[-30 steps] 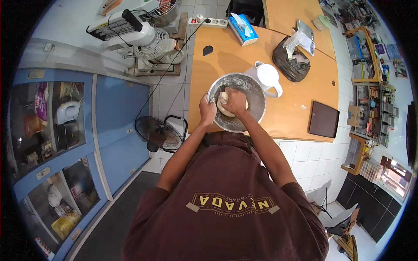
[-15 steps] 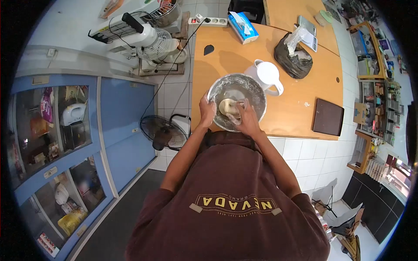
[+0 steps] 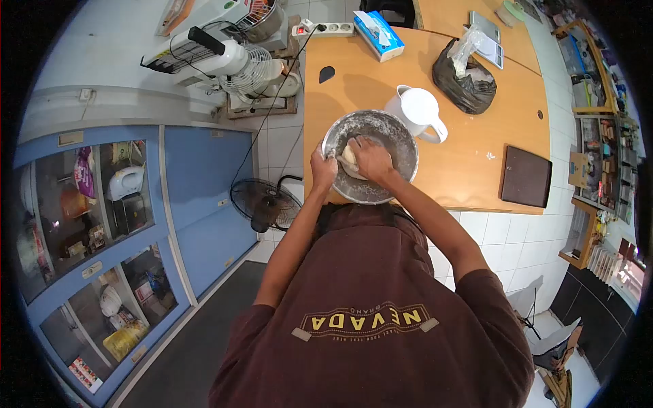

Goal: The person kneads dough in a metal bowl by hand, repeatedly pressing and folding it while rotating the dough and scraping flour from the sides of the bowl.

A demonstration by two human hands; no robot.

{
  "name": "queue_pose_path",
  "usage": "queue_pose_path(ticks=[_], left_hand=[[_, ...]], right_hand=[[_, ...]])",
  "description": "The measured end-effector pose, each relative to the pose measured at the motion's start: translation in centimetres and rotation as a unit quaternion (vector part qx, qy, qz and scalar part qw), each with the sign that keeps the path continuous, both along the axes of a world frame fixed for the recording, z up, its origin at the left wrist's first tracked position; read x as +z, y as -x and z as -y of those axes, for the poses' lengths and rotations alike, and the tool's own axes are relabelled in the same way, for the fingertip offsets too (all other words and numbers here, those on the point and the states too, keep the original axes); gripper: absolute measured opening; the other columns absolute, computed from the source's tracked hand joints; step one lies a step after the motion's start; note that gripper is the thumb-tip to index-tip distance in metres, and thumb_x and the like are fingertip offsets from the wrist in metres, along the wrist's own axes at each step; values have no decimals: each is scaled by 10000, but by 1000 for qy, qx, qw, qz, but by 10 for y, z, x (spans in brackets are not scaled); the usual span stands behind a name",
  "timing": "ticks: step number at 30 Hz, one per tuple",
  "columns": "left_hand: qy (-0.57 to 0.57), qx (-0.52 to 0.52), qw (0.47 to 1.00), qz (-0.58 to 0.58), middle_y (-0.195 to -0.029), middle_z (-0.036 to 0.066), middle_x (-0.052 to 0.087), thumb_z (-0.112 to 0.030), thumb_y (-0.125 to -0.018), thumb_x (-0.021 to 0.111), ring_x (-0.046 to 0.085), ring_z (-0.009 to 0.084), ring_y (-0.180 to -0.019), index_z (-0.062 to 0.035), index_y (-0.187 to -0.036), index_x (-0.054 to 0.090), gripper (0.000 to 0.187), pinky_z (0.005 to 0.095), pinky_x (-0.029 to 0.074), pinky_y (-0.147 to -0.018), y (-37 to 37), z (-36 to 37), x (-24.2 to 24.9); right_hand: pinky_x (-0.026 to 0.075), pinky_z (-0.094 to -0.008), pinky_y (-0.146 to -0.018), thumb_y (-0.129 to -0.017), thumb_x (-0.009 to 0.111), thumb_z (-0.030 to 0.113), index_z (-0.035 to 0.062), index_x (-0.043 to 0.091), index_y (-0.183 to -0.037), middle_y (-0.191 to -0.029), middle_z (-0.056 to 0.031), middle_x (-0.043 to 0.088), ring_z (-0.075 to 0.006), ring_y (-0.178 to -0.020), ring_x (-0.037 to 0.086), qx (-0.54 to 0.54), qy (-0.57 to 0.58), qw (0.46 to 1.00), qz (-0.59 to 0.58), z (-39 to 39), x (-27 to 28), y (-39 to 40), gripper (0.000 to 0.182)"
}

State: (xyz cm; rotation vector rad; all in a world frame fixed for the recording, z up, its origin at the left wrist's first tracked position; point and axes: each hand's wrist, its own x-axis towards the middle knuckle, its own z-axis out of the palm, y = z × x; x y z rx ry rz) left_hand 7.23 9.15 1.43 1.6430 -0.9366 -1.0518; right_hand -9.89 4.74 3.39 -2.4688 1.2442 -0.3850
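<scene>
A metal mixing bowl [image 3: 403, 146], floury on its inner wall, stands at the table's near edge. My left hand [image 3: 324, 170] is closed on the bowl's left rim. Inside the bowl, my right hand [image 3: 373, 162] presses on a pale lump of dough [image 3: 349, 156], its fingers curled over the top. Part of the dough is hidden under that hand. Just beyond the bowl's right side is a white pitcher [image 3: 420, 109] with its handle toward the right.
On the wooden table [image 3: 469, 160] are a black plastic bag [image 3: 462, 88], a brown tray [image 3: 526, 177], a blue tissue pack [image 3: 378, 35] and a kitchen scale [image 3: 491, 51]. A black fan [image 3: 265, 204] stands left of the table, near blue cabinets [image 3: 204, 183].
My right hand has turned and moved over the dough, now covering more of it. The dough looks pushed toward the bowl's left side. My left hand keeps its hold on the rim.
</scene>
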Motion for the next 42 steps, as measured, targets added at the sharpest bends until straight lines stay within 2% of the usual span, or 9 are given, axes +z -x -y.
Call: queue_pose_path(ticks=[3,12,15,18,21,30,33,36,42], left_hand=[[-19,17,1000,-7,-1118,159,733,39,-872,518,692,266,-1053,24,-1287,638,432,356,501,-953,1,2,6],[-60,3,998,-27,-1147,121,726,30,-896,512,668,212,-1061,27,-1288,640,413,327,495,-943,0,3,23],[-49,10,998,-47,-1156,117,722,39,-890,507,665,201,-1064,41,-1277,642,410,326,495,-944,2,3,24],[-26,1,998,-53,-1132,118,729,46,-884,497,676,204,-1036,47,-1265,646,408,330,505,-928,-6,1,1],[-10,-16,998,-58,-1089,111,737,51,-870,494,685,199,-992,47,-1261,645,419,325,517,-900,-8,-1,0],[-106,27,993,-46,-1069,93,735,64,-846,479,674,170,-960,43,-1273,635,455,298,522,-874,-3,0,7],[-40,32,998,-36,-1096,109,733,77,-835,482,679,189,-999,46,-1295,623,482,305,517,-909,-1,0,2],[-34,13,999,-13,-1133,135,729,82,-827,487,681,221,-1045,53,-1307,615,497,320,505,-950,-4,2,0],[-14,11,998,58,-1134,191,726,69,-831,494,687,272,-1068,74,-1288,608,471,347,496,-974,3,1,11]], right_hand=[[567,-500,-813,-834,750,321,61,596,-1140,-1077,-234,712,-409,-970,709,2,-91,996,-12,15,-1,-6,430],[563,-521,-766,-826,744,375,51,656,-950,-882,-194,737,-403,-830,720,-1,-102,995,20,26,2,-7,359],[556,-519,-789,-857,733,451,58,641,-1009,-983,-198,731,-398,-903,710,-9,-113,990,86,22,7,0,432],[533,-509,-935,-881,725,479,55,604,-1214,-1267,-239,645,-417,-1154,639,31,-89,994,64,7,16,17,553],[389,-554,-1146,-867,761,333,71,402,-1506,-1500,-302,434,-498,-1407,416,55,-11,997,49,-24,36,35,779],[313,-565,-1210,-907,736,306,-24,336,-1543,-1575,-337,327,-515,-1464,337,36,-228,973,-4,-47,56,70,821],[322,-560,-1202,-880,767,387,-21,188,-1608,-1594,-335,288,-541,-1448,334,16,-80,997,-15,-51,40,53,1015],[308,-593,-1198,-881,763,425,-49,164,-1604,-1611,-329,265,-505,-1488,295,10,-85,993,-82,-46,36,35,1051],[423,-641,-1087,-820,818,439,-38,299,-1557,-1581,-240,350,-414,-1435,395,4,-83,984,-158,-11,31,18,1020]])
